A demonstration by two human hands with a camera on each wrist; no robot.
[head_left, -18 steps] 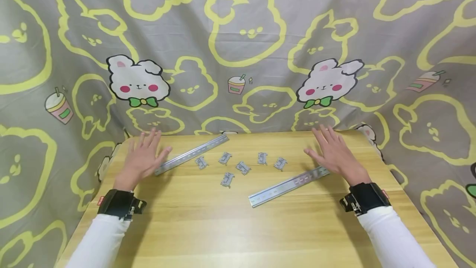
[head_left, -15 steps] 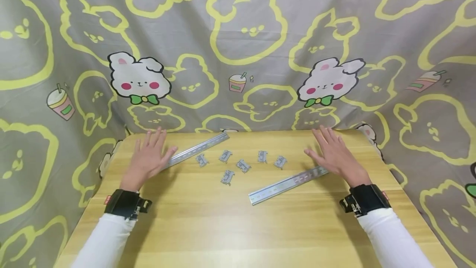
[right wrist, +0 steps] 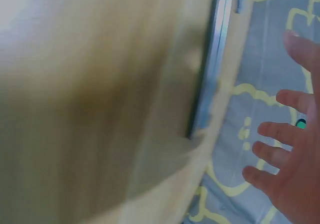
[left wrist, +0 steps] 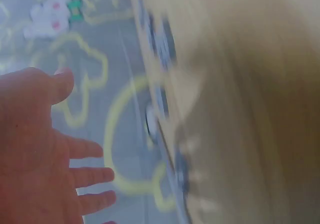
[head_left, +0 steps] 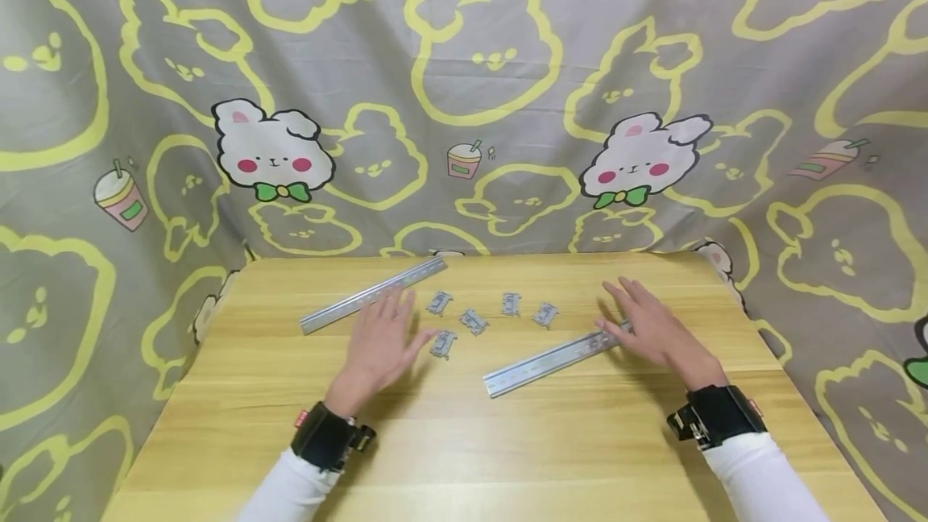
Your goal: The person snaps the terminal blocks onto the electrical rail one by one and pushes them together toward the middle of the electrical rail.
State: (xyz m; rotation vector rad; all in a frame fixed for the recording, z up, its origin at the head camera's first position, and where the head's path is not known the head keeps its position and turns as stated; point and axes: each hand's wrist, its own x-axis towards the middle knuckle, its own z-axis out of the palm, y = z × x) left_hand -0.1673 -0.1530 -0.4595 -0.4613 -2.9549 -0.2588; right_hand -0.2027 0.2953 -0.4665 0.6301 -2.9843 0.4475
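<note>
White sleeves (head_left: 286, 494) nearest, blk wrist cams (head_left: 324, 435) just beyond, over bare wood of table (head_left: 471, 457). L hand (head_left: 377, 349): has swung inward since prev. frames, from beside L rail's near end to approx. mid-table. Fingers straight, apart, nothing held; L wrist view (blurred) agrees, thumb well off the rest. R hand (head_left: 656, 333): drawn back a little, turned slightly inward; fingers extended and apart, also holding nothing. Its thumb overlaps far end of R rail (head_left: 551, 362) in head view; R wrist view shows hand clear of rail. R rail itself flat on table, slanting, no shift noted. Next out, grey blocks: nearest one (head_left: 444, 344) just beside L thumb tip, contact can't be told; four others loose behind it, to the R and farther back. Sixth, seen prev., now mostly or wholly behind L fingers. L rail (head_left: 333, 314) farther back, its near end now uncovered, mid-part partly behind L fingertips. Grey curtain (head_left: 522, 143) at back. Meaning (judgement): L hand now within reach of blocks, but nothing picked up; both visible rails bear no block, so work looks barely begun.
</note>
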